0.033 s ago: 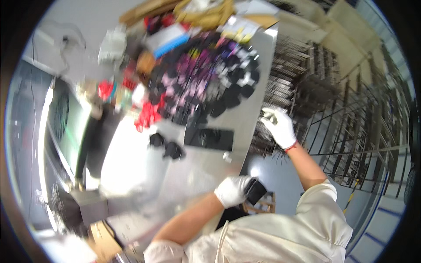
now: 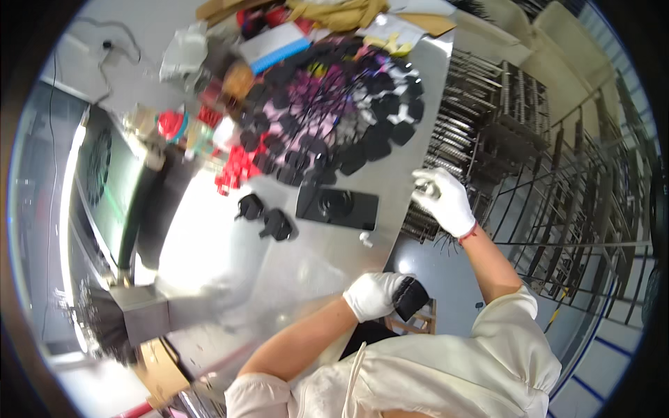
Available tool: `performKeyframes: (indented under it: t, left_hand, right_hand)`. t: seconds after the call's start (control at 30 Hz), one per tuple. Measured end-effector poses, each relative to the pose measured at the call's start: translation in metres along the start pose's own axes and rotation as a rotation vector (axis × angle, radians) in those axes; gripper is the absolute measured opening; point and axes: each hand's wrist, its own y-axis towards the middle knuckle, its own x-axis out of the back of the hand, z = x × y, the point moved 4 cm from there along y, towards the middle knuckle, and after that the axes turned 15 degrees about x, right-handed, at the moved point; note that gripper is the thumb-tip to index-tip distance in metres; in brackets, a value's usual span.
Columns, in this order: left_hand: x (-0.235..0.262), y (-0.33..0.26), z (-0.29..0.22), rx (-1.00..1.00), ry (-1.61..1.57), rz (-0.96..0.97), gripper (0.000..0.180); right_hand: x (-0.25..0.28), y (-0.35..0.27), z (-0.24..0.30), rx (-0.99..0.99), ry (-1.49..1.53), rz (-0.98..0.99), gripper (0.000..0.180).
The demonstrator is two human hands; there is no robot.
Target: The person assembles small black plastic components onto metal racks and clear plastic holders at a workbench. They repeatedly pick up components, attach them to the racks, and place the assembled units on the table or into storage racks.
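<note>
My left hand (image 2: pixel 371 297), in a white glove, is closed on a black moulded piece (image 2: pixel 410 299), squarish with a ridged edge, just off the table's near edge. My right hand (image 2: pixel 446 203), also gloved in white, is beside the table's right edge, in front of a metal rack. Its fingers are curled together, and what they may hold is too small to make out. On the metal table (image 2: pixel 268 268) lie two black pieces (image 2: pixel 277 224) and a dark phone-like slab (image 2: pixel 338 207). A small white item (image 2: pixel 366 239) lies near the slab's lower right corner.
A large round heap of black, pink, purple and white pieces (image 2: pixel 327 104) covers the table's far part. Red pieces (image 2: pixel 239 169) lie at its left edge. Metal racks (image 2: pixel 519 97) crowd the right side. A bright lamp-lit area and a grey box (image 2: pixel 143 311) are at left.
The view has shifted slightly and become sharper. Both hands keep nearly the same pose, with the black piece still in my left hand.
</note>
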Motion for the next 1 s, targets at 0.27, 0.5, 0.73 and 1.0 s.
performKeyframes:
  t: [0.27,0.5,0.73,1.0]
  left_hand:
    - [-0.024,0.006,0.012,-0.029,0.219,0.044,0.020]
    - [-0.030,0.013,0.021,-0.079,0.270,0.106,0.030]
    - [-0.028,0.011,0.024,-0.131,0.318,-0.022,0.026]
    - [-0.039,0.011,0.039,-0.060,0.372,-0.045,0.025]
  right_hand:
    - [-0.081,-0.006,0.082,0.730,-0.324,0.433,0.030]
    - [-0.080,-0.006,0.102,0.775,-0.512,0.438,0.007]
    - [-0.098,-0.005,0.098,0.787,-0.317,0.552,0.010]
    - [-0.149,0.071,0.099,0.575,-0.306,0.460,0.015]
